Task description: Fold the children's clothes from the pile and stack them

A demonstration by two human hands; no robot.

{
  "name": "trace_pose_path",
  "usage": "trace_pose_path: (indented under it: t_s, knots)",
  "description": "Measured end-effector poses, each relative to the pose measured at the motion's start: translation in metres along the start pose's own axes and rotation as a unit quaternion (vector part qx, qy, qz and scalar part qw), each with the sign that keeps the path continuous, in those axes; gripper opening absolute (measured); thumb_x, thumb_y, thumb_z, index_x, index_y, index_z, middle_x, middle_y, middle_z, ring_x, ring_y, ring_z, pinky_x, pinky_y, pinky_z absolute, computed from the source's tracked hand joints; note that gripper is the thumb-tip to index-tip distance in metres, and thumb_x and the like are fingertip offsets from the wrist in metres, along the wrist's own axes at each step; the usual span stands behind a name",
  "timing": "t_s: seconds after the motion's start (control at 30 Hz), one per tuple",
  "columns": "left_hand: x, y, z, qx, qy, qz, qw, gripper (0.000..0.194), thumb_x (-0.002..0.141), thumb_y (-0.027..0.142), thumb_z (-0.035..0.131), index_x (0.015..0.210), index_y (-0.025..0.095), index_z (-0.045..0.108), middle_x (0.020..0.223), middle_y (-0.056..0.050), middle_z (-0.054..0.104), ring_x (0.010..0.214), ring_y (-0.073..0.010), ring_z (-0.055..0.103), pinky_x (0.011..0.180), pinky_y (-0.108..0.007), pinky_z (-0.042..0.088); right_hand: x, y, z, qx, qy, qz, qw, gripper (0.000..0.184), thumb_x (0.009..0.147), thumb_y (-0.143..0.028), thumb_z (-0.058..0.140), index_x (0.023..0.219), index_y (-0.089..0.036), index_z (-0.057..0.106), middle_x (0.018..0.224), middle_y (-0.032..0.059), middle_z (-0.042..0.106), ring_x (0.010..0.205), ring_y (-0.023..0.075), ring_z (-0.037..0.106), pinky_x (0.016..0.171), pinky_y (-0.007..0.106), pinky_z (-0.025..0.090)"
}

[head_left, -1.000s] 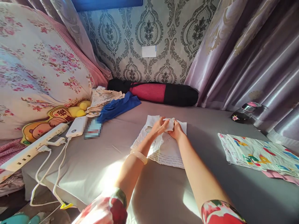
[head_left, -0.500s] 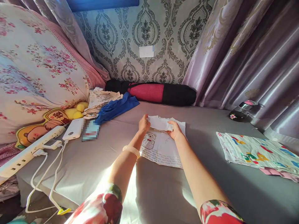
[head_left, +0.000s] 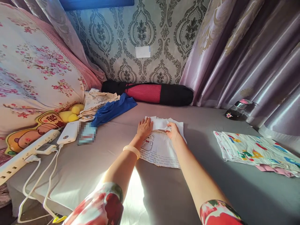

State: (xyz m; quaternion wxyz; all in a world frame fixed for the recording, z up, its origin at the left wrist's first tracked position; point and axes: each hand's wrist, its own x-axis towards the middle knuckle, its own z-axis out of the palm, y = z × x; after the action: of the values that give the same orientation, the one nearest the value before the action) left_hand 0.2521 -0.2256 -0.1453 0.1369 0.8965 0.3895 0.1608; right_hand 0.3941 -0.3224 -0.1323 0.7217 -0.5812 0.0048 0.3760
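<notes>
A white bear-print cloth [head_left: 161, 151], with a drawn bear and rows of small lettering, lies spread on the grey bed sheet. Its far edge is folded over into a plain white band [head_left: 158, 123]. My left hand [head_left: 144, 127] rests flat on the left end of that band, fingers stretched forward. At the right end, my right hand [head_left: 172, 130] pinches the band between thumb and fingers. The cloth under both palms is hidden.
Left are a power strip [head_left: 35, 153] with cables, a white power bank [head_left: 68, 132], and blue clothing [head_left: 114, 109]. A black-and-red bag [head_left: 142, 93] lies by the wall. Right are folded patterned cloth [head_left: 257, 150] and a dark glass pot [head_left: 236, 110].
My hands have moved apart along the folded band. My left hand went from gripping its left end to lying flat on it. My right hand keeps its pinch. The view shifted slightly right.
</notes>
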Motion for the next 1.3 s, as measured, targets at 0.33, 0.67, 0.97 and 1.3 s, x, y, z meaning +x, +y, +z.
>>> trace_pose_path:
  t_s: [0.33, 0.67, 0.97, 1.3]
  knots:
    - [-0.003, 0.006, -0.004, 0.057, -0.012, 0.015, 0.998, 0.068, 0.099, 0.055, 0.022, 0.146, 0.011, 0.042, 0.155, -0.019, 0.036, 0.14, -0.0358, 0.034, 0.113, -0.053, 0.027, -0.003, -0.012, -0.01, -0.155, -0.018, -0.136, 0.978, 0.025, 0.06, -0.007, 0.058, 0.081, -0.02, 0.063, 0.072, -0.0039, 0.063, 0.07, 0.0155, 0.062, 0.061, 0.025, 0.051]
    - [-0.009, 0.007, 0.0, 0.061, 0.06, 0.081, 0.993, 0.061, 0.1, 0.049, 0.024, 0.144, 0.014, 0.044, 0.154, -0.018, 0.038, 0.148, -0.0309, 0.022, 0.12, -0.054, 0.01, -0.002, -0.013, -0.031, -0.541, -0.003, -0.344, 0.767, 0.045, 0.086, -0.005, 0.042, 0.127, -0.017, 0.057, 0.127, 0.0124, 0.063, 0.12, 0.0224, 0.056, 0.102, 0.038, 0.042]
    - [-0.01, 0.008, -0.001, 0.102, 0.041, 0.189, 0.976, 0.052, 0.102, 0.035, 0.021, 0.146, 0.017, 0.043, 0.156, -0.01, 0.038, 0.149, -0.0252, 0.023, 0.122, -0.051, 0.01, -0.031, 0.004, -0.001, -0.719, -0.109, -0.408, 0.552, 0.052, 0.1, -0.028, 0.027, 0.147, -0.014, 0.043, 0.158, 0.0097, 0.033, 0.149, 0.0268, 0.019, 0.12, 0.054, 0.007]
    - [-0.002, 0.006, -0.001, 0.108, -0.079, 0.145, 0.98, 0.055, 0.103, 0.036, 0.02, 0.152, 0.016, 0.034, 0.159, -0.009, 0.032, 0.148, -0.0245, 0.027, 0.121, -0.048, 0.021, -0.028, 0.015, 0.004, -0.753, -0.113, -0.34, 0.552, 0.058, 0.099, -0.031, 0.019, 0.153, -0.017, 0.034, 0.16, 0.005, 0.03, 0.148, 0.0249, 0.022, 0.119, 0.056, 0.012]
